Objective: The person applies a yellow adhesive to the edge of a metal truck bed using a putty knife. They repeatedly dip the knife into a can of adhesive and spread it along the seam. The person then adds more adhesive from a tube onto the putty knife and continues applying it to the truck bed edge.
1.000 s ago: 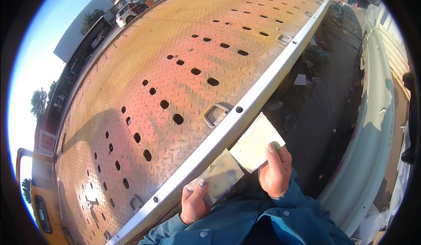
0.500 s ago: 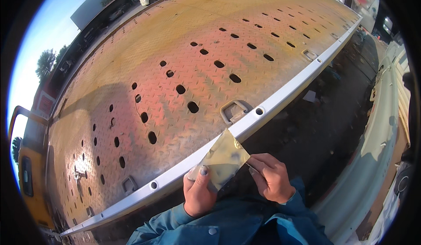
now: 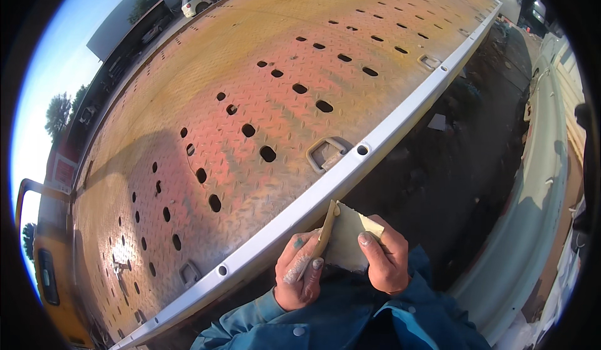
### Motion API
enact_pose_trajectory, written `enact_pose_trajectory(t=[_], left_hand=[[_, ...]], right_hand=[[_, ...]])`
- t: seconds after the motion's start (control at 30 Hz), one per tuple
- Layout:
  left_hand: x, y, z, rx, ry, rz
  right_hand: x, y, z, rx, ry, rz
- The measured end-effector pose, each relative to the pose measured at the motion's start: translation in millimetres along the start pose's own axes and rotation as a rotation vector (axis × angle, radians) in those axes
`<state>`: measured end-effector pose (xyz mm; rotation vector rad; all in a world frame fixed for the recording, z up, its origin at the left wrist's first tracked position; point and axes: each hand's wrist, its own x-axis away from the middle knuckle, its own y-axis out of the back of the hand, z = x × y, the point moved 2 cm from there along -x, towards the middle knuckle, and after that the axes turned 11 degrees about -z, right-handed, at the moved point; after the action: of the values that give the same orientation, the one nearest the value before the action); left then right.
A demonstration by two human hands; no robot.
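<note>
Head camera, and filling the scene is a huge flat deck (image 3: 206, 68) of raised-tread metal, yellow fading into red, stretching from near left to far right! Along its near side runs a white edge rail (image 3: 292, 211), and over on the right a long pale-green beam (image 3: 532, 206) curves past. Near left, there's a yellow cab (image 3: 62, 293); far left, a white car (image 3: 197, 0) sits beyond the deck. Down at the near edge, a blue-green jacket (image 3: 350, 315), and out of its sleeves come the hands, both on the near side of the rail. Right hand (image 3: 388, 259) has a pale square sheet (image 3: 347, 243) pinched by its right side, thumb on top. Left hand (image 3: 297, 275) grips a tan piece (image 3: 326, 228), seen nearly edge-on against the sheet's left side; whether the two are joined, can't tell. Just beyond, a metal loop (image 3: 312, 156) lies by the rail, and smaller still, dark oval holes (image 3: 268, 154) dot the deck.
</note>
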<state>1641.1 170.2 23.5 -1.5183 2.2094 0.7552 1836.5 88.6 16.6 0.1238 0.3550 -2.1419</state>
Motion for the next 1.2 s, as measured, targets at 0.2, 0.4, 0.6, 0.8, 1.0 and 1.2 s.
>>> enact_pose_trajectory(t=[0.2,0.4,0.6,0.8,1.0,1.2], left_hand=[[3.7,14.8,-2.0,-0.135,-0.053,0.073],[20.2,32.1,3.4,-0.104,0.059,-0.309],[32.8,50.8,11.5,-0.236,0.043,-0.362],[37.4,64.6,12.1,-0.233,0.134,-0.362],[43.9,64.3,20.5,-0.132,0.179,-0.411],[34.0,59.9,12.5,-0.14,0.167,-0.315]], right_hand=[[-0.4,13.1,-21.1,-0.427,-0.096,-0.425],[-13.0,42.3,-136.0,0.114,-0.17,-0.463],[-26.8,4.3,-147.8,0.349,0.285,-0.52],[-24.6,-28.9,-145.3,0.464,0.381,-0.533],[3.3,-47.3,-118.4,0.452,0.379,-0.354],[-0.1,-19.2,-136.0,0.311,0.293,-0.48]])
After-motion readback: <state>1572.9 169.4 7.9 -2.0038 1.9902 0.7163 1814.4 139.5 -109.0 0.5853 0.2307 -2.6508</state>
